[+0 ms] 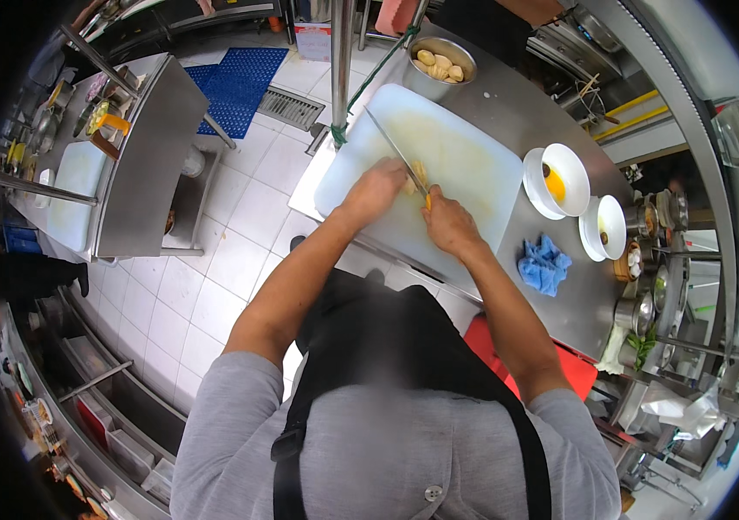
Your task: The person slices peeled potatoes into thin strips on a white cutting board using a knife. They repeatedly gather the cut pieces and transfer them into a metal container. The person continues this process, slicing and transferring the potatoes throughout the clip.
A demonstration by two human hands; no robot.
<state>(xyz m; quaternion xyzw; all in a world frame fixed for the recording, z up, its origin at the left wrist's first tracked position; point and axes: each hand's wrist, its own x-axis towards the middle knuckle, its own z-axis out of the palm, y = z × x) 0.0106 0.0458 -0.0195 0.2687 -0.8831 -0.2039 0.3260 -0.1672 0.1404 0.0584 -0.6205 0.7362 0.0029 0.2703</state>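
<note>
While right hand [453, 224] clamps knife [393, 146] — left hand [377, 188], grip unclear — bowls [574, 170] neighbour blue cloth [544, 265].

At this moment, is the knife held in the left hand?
No, the right hand grips the knife, while the left hand is by the pale yellow food on the white cutting board.
</note>
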